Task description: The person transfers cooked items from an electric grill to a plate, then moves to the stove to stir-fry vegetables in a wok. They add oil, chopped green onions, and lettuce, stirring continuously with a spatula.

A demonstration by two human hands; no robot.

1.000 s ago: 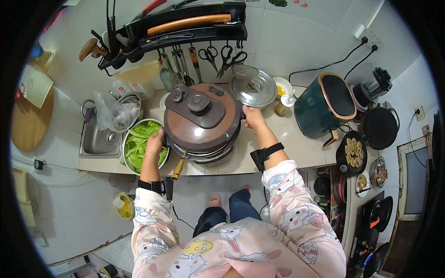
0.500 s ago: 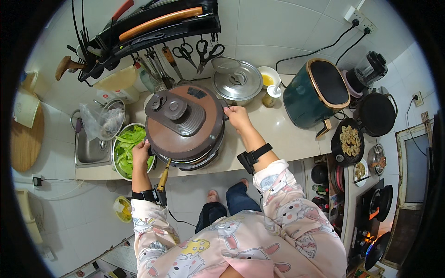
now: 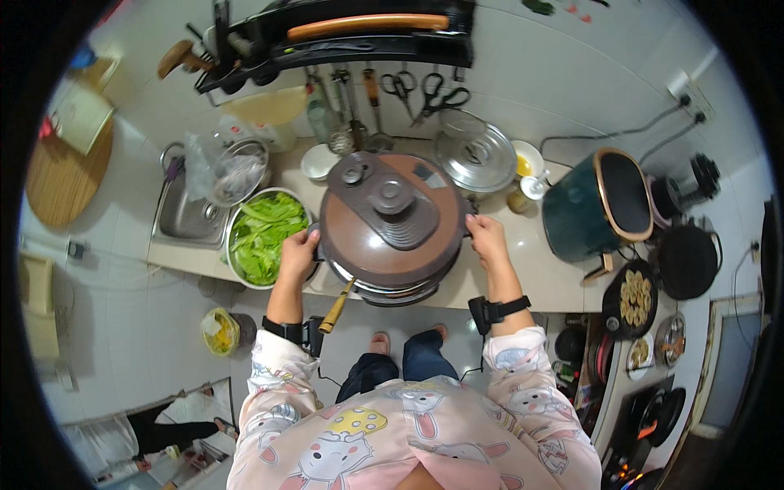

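A brown lidded pot (image 3: 351,238) with a dark knob and oval panel on its lid is at the middle of the counter's front edge. My left hand (image 3: 297,255) is closed round its left side handle, and my right hand (image 3: 487,238) grips the opposite one. Whether the pot rests on the counter or is lifted, I cannot tell. From under the lid's near rim a tool's yellowish handle (image 3: 336,309) sticks out toward me. Beside my left hand stands a metal basin of green lettuce (image 3: 266,235).
Behind the pot are a white bowl (image 3: 319,162) and a steel lidded pot (image 3: 478,155). A dark green air fryer (image 3: 578,208) stands right, near a black pan of round food slices (image 3: 635,300). At left is a sink (image 3: 189,214); a utensil rack (image 3: 367,49) hangs above.
The whole scene has shifted rightward in view. The brown pot has moved a little right, away from the lettuce basin, with both hands still on its handles. The white bowl behind it now shows.
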